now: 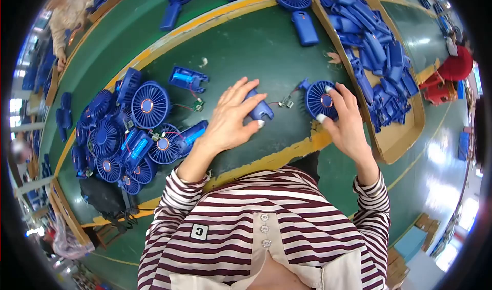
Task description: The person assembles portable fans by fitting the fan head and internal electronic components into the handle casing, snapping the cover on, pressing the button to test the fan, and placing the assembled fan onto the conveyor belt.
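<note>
Holding a blue fan handle [262, 110] on the green table [241, 44] with my left hand [234, 111], I grip a round fan head [318, 100] in my right hand [345, 118]. Between them lies a small circuit board [287, 103]; fans [106, 138] heap leftward, a cardboard tray [397, 145] of casings [373, 52] sits rightward.

the green table [251, 39] leaves room ahead, hemmed by fan pile [105, 137] and carton [397, 144].

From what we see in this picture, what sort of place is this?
Probably a factory workshop for assembling handheld fans: unfinished fans lie heaped, a circuit board is exposed, and a cardboard box holds many blue casings.
</note>
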